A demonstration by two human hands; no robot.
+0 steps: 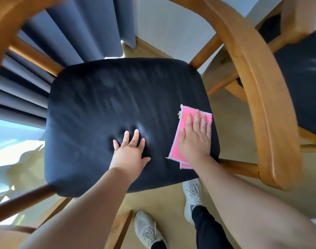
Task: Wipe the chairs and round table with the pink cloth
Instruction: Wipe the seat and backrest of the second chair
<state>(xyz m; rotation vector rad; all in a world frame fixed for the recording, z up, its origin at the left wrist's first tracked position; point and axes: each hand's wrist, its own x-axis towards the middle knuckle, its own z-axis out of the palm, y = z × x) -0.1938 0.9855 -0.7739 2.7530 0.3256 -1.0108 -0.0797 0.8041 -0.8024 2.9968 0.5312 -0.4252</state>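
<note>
the pink cloth lies flat under the right hand at the right edge of the seat, long axis away from the person (fingers straight, pressing); the left hand rests spread just beside, holding nothing.

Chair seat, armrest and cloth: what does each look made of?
Chair seat: dark padded upholstery, matte, probably fabric; it dimples where the left hand presses. Armrest: looks like solid wood, warm orange-brown with a slight varnished sheen along its curve. Pink cloth: likely microfibre, with a fuzzy face and a pale stitched edge, lying folded and flat under the right hand.
</note>
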